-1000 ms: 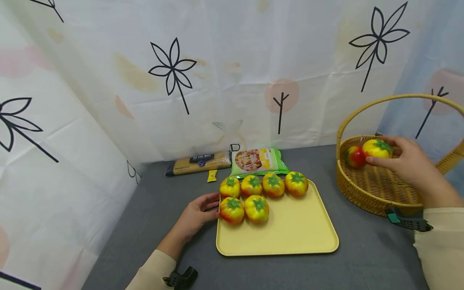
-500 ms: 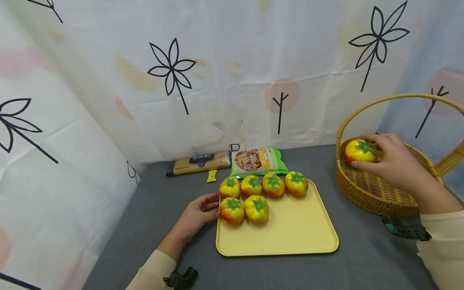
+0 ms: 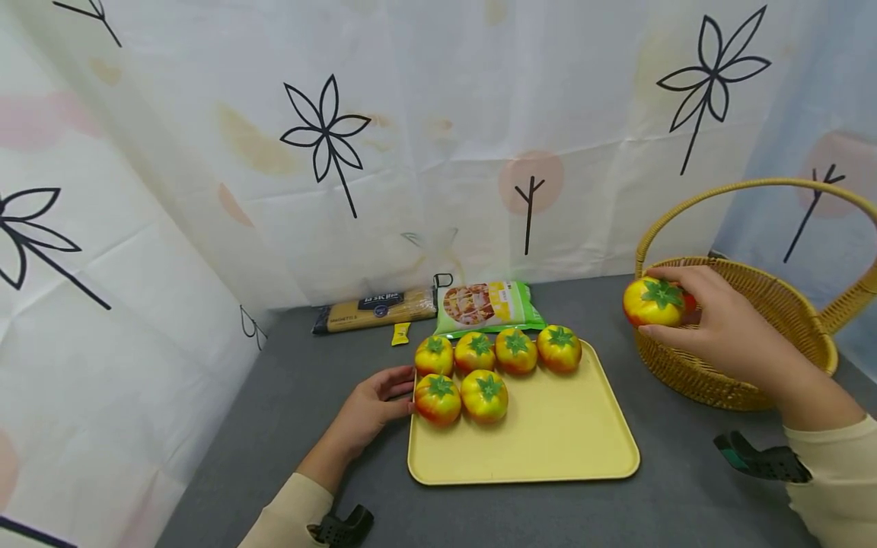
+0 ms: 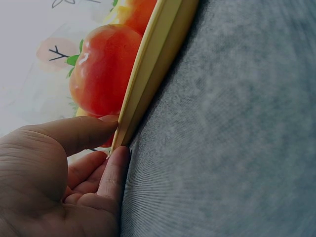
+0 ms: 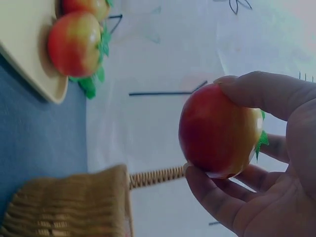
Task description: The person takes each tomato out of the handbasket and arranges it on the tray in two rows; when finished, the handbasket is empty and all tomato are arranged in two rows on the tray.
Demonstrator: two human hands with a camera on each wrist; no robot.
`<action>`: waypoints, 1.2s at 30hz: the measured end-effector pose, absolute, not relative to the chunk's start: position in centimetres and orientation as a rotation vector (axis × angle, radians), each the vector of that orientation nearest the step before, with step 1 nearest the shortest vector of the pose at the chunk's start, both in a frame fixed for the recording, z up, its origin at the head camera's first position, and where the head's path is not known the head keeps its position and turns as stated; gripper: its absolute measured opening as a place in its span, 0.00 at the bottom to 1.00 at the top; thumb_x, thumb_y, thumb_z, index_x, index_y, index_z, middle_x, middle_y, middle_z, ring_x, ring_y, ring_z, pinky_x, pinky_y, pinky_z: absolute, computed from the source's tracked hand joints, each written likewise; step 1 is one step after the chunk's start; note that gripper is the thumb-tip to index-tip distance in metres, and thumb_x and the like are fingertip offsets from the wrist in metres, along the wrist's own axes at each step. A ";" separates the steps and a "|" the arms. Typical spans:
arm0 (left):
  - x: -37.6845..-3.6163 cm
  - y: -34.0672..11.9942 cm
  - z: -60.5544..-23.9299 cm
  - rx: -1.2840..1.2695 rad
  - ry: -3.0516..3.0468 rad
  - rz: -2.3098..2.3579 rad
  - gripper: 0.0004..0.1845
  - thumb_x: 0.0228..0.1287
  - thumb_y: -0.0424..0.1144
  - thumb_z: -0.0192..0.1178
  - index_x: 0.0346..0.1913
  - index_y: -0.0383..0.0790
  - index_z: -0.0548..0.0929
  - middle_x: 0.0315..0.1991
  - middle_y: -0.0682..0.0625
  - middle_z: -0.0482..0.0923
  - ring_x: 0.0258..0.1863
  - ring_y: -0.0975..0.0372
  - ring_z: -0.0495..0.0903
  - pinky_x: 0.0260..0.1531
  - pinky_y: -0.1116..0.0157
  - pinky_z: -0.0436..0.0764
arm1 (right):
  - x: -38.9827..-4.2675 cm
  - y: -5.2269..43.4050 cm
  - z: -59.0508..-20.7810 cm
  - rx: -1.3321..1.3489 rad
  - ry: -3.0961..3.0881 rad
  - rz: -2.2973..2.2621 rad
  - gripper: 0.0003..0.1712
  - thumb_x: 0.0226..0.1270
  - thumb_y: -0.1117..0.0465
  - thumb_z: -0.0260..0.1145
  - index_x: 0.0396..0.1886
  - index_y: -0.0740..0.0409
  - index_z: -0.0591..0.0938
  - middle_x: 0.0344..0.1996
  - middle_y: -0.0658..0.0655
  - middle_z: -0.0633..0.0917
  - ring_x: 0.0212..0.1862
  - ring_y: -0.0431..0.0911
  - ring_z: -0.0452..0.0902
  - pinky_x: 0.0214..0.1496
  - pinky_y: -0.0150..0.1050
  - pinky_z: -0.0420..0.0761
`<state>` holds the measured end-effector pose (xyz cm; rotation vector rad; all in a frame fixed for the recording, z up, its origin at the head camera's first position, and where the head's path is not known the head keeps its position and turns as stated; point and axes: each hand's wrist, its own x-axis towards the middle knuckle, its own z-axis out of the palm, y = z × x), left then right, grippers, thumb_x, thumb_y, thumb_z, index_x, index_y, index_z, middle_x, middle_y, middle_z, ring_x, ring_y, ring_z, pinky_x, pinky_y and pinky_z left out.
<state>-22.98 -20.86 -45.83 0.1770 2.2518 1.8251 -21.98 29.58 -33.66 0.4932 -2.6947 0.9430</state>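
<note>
In the head view my right hand holds a yellow-red tomato with a green leafy top, above the left rim of the wicker basket. The right wrist view has thumb and fingers around this tomato, its red underside showing. Part of another red fruit shows behind it, mostly hidden. On the left, my left hand grips the edge of the yellow tray; thumb and fingers meet at its rim in the left wrist view. Several similar tomatoes sit on the tray in two rows.
Behind the tray lie a pack of spaghetti and a green-white food bag. A small yellow packet lies before them. The basket's tall handle arches over it. A patterned curtain hangs behind the grey table.
My right hand has moved left with the tomato, from inside the basket to above its left rim. The left hand and the tray have stayed in place.
</note>
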 end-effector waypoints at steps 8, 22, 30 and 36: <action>-23.0 -20.8 -45.8 0.174 2.251 1.832 0.36 0.70 0.30 0.75 0.78 0.29 0.73 0.75 0.37 0.74 0.71 0.46 0.76 0.64 0.58 0.81 | -21.6 27.2 -34.6 0.657 -2.603 0.934 0.44 0.62 0.65 0.85 0.74 0.68 0.74 0.63 0.68 0.73 0.56 0.60 0.72 0.45 0.20 0.77; -23.0 -20.8 -45.9 0.184 2.253 1.830 0.36 0.70 0.30 0.74 0.78 0.28 0.73 0.75 0.36 0.73 0.71 0.45 0.75 0.64 0.57 0.81 | -21.5 23.0 -37.2 0.917 -2.562 0.991 0.40 0.61 0.65 0.86 0.70 0.65 0.78 0.63 0.65 0.78 0.56 0.57 0.78 0.42 0.43 0.90; -23.0 -20.8 -45.9 0.175 2.248 1.833 0.36 0.70 0.30 0.74 0.78 0.29 0.73 0.75 0.36 0.73 0.72 0.45 0.75 0.64 0.57 0.81 | -21.2 21.2 -38.5 0.947 -2.630 0.989 0.39 0.63 0.63 0.85 0.71 0.64 0.78 0.64 0.63 0.78 0.60 0.57 0.78 0.51 0.54 0.87; -23.1 -20.8 -45.9 0.176 2.257 1.825 0.36 0.70 0.31 0.75 0.78 0.29 0.73 0.75 0.37 0.73 0.72 0.46 0.75 0.65 0.56 0.80 | -20.9 20.0 -39.4 0.968 -2.700 1.007 0.38 0.67 0.58 0.84 0.73 0.61 0.78 0.67 0.64 0.76 0.67 0.62 0.76 0.63 0.65 0.80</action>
